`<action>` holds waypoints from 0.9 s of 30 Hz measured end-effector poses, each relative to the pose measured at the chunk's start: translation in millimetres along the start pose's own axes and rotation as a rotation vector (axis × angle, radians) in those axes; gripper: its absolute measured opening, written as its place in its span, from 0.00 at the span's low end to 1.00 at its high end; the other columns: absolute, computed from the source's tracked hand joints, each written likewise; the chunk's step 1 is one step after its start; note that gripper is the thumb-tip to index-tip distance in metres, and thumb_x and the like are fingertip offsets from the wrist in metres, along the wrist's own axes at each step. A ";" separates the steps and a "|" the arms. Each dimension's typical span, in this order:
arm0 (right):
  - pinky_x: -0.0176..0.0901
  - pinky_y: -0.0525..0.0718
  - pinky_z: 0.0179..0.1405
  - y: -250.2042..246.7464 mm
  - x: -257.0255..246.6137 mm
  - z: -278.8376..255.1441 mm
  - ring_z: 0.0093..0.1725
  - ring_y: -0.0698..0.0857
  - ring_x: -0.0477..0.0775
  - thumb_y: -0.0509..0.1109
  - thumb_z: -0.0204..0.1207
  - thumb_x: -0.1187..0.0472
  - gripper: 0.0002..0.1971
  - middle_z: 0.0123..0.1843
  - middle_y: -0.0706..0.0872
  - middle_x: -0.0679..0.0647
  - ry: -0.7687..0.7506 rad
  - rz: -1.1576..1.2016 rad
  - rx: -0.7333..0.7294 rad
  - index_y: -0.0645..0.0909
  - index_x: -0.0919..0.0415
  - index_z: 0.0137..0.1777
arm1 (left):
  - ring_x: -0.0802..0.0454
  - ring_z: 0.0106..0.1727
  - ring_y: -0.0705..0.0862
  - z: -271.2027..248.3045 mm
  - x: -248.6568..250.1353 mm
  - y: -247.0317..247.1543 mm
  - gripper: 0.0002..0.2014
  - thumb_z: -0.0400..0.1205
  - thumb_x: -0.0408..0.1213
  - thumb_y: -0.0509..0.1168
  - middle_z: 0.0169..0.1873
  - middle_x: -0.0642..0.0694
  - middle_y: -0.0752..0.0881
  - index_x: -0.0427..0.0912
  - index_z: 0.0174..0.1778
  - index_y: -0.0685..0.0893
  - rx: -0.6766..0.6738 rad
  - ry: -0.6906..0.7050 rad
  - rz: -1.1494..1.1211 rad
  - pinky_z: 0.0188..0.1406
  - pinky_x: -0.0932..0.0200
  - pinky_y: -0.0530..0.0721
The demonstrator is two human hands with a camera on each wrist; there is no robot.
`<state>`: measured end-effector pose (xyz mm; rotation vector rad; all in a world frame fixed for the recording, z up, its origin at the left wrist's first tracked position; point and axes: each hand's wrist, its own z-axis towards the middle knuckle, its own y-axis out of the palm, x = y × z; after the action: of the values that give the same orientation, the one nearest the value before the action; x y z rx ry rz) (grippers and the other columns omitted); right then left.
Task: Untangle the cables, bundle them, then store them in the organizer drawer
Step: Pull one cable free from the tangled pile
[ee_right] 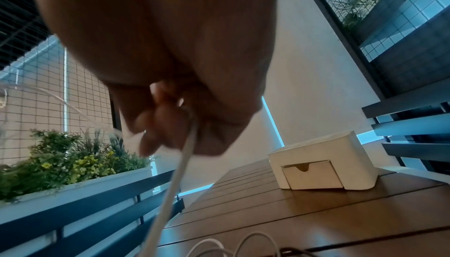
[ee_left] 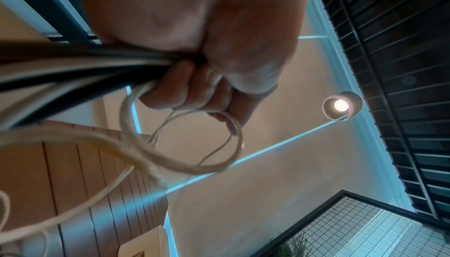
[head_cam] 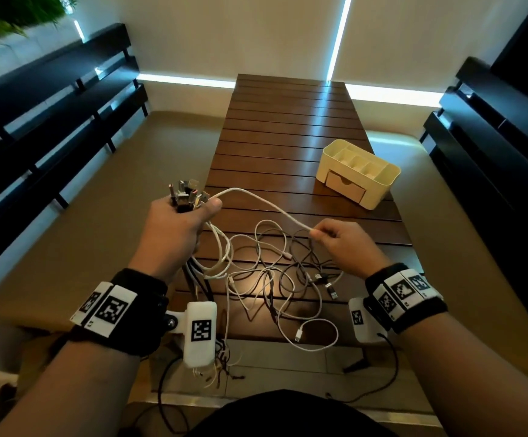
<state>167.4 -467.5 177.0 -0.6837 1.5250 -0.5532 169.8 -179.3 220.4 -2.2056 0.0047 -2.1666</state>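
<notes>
My left hand (head_cam: 187, 216) is raised over the table's left edge and grips a bunch of cables, their plug ends (head_cam: 187, 193) sticking up out of the fist. From below, in the left wrist view, the left hand (ee_left: 194, 91) clutches black and white cables (ee_left: 80, 68). A white braided cable (head_cam: 262, 201) runs from the left thumb to my right hand (head_cam: 325, 234), which pinches it. In the right wrist view the right hand (ee_right: 170, 126) holds that white cable (ee_right: 177, 174). A tangle of white and dark cables (head_cam: 275, 279) lies on the table. The cream organizer (head_cam: 360, 171) stands farther right with its drawer (head_cam: 346, 186) closed.
The slatted wooden table (head_cam: 288, 121) stretches ahead, narrow, with beige floor on both sides. Dark benches (head_cam: 51, 121) flank it left and right. Some cable ends hang over the near table edge (head_cam: 221, 357). A planter with greenery (ee_right: 60, 163) sits behind the left bench.
</notes>
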 end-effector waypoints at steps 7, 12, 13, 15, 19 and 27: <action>0.40 0.79 0.48 11.3 -19.5 -22.8 0.51 0.81 0.40 0.66 0.77 0.33 0.18 0.53 0.83 0.43 0.065 -0.352 -0.538 0.86 0.46 0.49 | 0.53 0.21 0.62 -11.6 -10.3 -5.3 0.18 0.80 0.38 0.75 0.19 0.53 0.67 0.51 0.25 0.79 -0.180 -0.111 0.031 0.23 0.59 0.63; 0.30 0.77 0.46 4.7 -70.0 -31.1 0.50 0.80 0.40 0.70 0.77 0.41 0.12 0.52 0.78 0.40 -0.244 -0.053 -0.109 0.83 0.45 0.54 | 0.50 0.23 0.67 -24.7 -11.8 -6.7 0.17 0.79 0.39 0.75 0.21 0.51 0.72 0.52 0.23 0.82 -0.302 -0.154 0.033 0.26 0.56 0.68; 0.28 0.77 0.44 7.6 -82.7 -34.8 0.50 0.81 0.39 0.71 0.77 0.42 0.13 0.52 0.79 0.39 -0.304 -0.003 -0.095 0.83 0.46 0.57 | 0.47 0.25 0.70 -27.5 -12.5 -5.8 0.15 0.79 0.40 0.75 0.23 0.48 0.74 0.51 0.25 0.83 -0.319 -0.144 0.046 0.28 0.54 0.71; 0.27 0.79 0.45 19.0 -101.1 -40.2 0.49 0.82 0.38 0.70 0.78 0.44 0.13 0.51 0.82 0.40 -0.374 0.016 -0.120 0.83 0.48 0.58 | 0.47 0.26 0.72 -33.2 -13.9 -4.3 0.11 0.80 0.40 0.74 0.25 0.46 0.75 0.47 0.31 0.85 -0.345 -0.116 0.078 0.29 0.53 0.73; 0.31 0.82 0.43 40.3 -103.5 -44.4 0.42 0.84 0.38 0.74 0.79 0.55 0.06 0.42 0.86 0.41 -0.335 0.047 -0.173 0.85 0.50 0.54 | 0.51 0.25 0.69 -38.6 -22.5 -8.3 0.11 0.81 0.38 0.72 0.25 0.47 0.73 0.32 0.43 0.84 -0.341 -0.093 0.088 0.26 0.56 0.69; 0.41 0.85 0.47 59.3 -46.7 -63.2 0.46 0.86 0.45 0.76 0.76 0.57 0.07 0.46 0.86 0.45 0.088 -0.227 -0.552 0.81 0.48 0.50 | 0.56 0.20 0.63 -17.9 -28.4 -50.6 0.10 0.84 0.38 0.70 0.21 0.55 0.68 0.50 0.37 0.79 -0.096 -0.104 -0.156 0.20 0.61 0.65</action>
<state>99.5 -396.4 172.7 -1.2817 1.7088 -0.3278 149.7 -128.3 194.2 -2.4468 -0.0723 -2.1670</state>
